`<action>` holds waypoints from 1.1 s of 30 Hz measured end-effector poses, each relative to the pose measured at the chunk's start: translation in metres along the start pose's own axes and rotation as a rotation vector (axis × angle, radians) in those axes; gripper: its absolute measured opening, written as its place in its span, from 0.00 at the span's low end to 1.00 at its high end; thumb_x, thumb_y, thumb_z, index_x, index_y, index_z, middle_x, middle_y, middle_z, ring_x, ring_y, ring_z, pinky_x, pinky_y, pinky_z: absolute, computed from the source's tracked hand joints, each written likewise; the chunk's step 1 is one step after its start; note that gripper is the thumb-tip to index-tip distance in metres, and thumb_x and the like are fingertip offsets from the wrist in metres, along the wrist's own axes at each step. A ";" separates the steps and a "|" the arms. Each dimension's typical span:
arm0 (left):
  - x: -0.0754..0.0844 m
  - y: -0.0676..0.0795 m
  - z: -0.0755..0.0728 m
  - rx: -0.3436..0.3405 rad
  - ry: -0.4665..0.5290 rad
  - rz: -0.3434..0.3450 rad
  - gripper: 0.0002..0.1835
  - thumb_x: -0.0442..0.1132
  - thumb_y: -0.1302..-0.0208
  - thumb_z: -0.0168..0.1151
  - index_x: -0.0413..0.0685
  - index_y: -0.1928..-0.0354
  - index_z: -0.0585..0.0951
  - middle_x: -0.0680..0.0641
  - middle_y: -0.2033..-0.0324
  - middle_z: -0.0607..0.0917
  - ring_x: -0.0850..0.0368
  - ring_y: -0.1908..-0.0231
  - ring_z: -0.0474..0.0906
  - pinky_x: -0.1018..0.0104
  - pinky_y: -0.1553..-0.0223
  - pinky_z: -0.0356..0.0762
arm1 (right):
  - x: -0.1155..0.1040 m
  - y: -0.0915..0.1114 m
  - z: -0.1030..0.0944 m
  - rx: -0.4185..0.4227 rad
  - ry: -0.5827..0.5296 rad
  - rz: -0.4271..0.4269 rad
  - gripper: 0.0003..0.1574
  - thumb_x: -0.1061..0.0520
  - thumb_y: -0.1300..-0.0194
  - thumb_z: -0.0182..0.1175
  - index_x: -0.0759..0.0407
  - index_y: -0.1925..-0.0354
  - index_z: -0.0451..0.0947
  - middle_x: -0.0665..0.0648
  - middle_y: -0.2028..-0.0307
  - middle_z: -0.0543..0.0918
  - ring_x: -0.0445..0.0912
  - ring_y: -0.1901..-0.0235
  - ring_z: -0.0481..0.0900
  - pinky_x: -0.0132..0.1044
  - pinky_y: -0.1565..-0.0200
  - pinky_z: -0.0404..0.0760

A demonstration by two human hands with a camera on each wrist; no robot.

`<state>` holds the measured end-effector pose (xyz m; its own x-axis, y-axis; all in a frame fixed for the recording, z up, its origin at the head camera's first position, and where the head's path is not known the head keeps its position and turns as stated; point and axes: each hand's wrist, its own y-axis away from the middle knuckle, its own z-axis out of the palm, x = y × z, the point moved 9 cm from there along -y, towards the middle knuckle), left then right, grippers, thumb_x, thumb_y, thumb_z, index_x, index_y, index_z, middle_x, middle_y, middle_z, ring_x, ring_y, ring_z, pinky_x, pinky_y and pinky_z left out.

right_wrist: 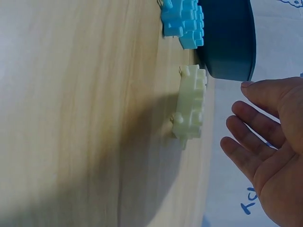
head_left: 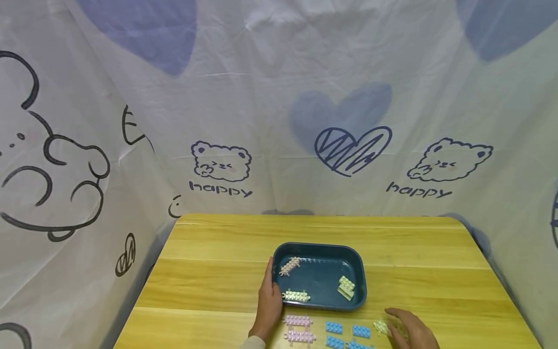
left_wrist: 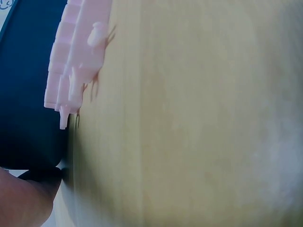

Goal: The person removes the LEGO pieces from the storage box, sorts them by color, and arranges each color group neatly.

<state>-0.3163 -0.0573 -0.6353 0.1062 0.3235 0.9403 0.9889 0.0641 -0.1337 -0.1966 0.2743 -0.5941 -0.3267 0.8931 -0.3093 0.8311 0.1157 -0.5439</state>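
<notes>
Against the left wall of a dark teal tray rests my left hand, its fingers straight along the outside. The left wrist view shows part of that hand at the tray's corner, beside a pink toy block. My right hand is held spread, with nothing in it, over a pale yellow-green toy block on the table. In the right wrist view the fingers are apart from that block, which has small side pegs.
Inside the tray lie a pale pink block, a yellow-green block and yellow-green pieces at the right. In front, on the wooden table, are pink blocks and several blue blocks. Behind hangs a printed cloth.
</notes>
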 end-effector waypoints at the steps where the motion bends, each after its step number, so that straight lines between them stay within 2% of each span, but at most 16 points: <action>1: 0.000 0.000 0.000 -0.001 0.002 0.000 0.38 0.19 0.30 0.40 0.40 0.18 0.54 0.40 0.21 0.59 0.40 0.23 0.54 0.43 0.24 0.54 | -0.001 -0.001 0.000 0.001 0.000 0.003 0.28 0.68 0.62 0.82 0.60 0.57 0.87 0.52 0.65 0.88 0.49 0.67 0.86 0.39 0.70 0.86; 15: 0.001 0.001 0.000 -0.011 0.006 -0.006 0.37 0.19 0.30 0.39 0.39 0.18 0.54 0.40 0.21 0.58 0.40 0.23 0.53 0.42 0.24 0.54 | -0.004 -0.004 0.000 -0.003 -0.012 0.028 0.27 0.69 0.58 0.81 0.60 0.56 0.87 0.54 0.63 0.87 0.51 0.66 0.86 0.41 0.70 0.86; 25: 0.002 0.001 -0.001 0.001 0.001 0.004 0.37 0.19 0.30 0.39 0.38 0.19 0.54 0.39 0.21 0.59 0.39 0.23 0.54 0.42 0.25 0.54 | -0.013 -0.019 -0.001 -0.039 -0.036 0.088 0.24 0.67 0.49 0.78 0.60 0.52 0.86 0.54 0.58 0.87 0.53 0.60 0.86 0.50 0.62 0.88; 33: 0.000 0.001 0.000 -0.005 -0.003 -0.009 0.38 0.20 0.30 0.39 0.39 0.18 0.54 0.40 0.21 0.59 0.39 0.23 0.54 0.42 0.24 0.54 | -0.020 -0.027 -0.006 -0.003 -0.056 0.066 0.26 0.68 0.50 0.78 0.61 0.50 0.84 0.55 0.56 0.87 0.53 0.57 0.86 0.51 0.60 0.88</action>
<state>-0.3151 -0.0568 -0.6354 0.0967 0.3256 0.9406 0.9903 0.0628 -0.1236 -0.2102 0.2564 -0.5683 -0.2957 0.8731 -0.3876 0.8529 0.0586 -0.5188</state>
